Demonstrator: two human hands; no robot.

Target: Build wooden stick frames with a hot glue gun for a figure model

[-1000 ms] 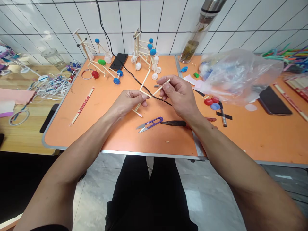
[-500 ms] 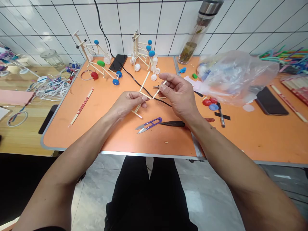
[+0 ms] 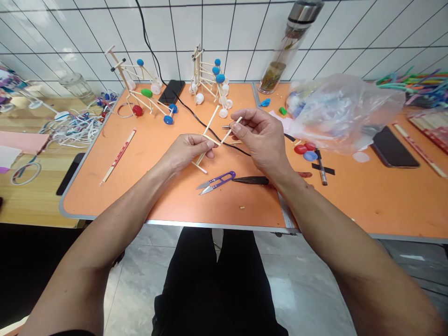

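Observation:
My left hand [image 3: 192,148] is closed on a small frame of joined pale wooden sticks [image 3: 211,121], pinched between thumb and fingers. Between the thumb and forefinger of my right hand [image 3: 261,135] is a short wooden stick [image 3: 231,130], held at a slant. Its lower end meets the tip of the frame's crosspiece; whether the two are joined I cannot tell. A pointed metal tip [image 3: 226,127] shows beside my right fingers, its other end hidden. Below the hands lie purple thread snips [image 3: 217,182] and a dark, tapered tool [image 3: 250,180], partly under my right wrist.
Two stick models with coloured balls, one at left [image 3: 147,93] and one in the middle [image 3: 206,77], stand at the back. A black cable [image 3: 189,110] crosses the orange table [image 3: 175,200]. Rightward are a plastic bag [image 3: 346,112], a glass bottle [image 3: 276,70] and a phone [image 3: 395,148].
The short stick's lower end has shifted very slightly left against the frame. Both hands keep their hold and almost the same position.

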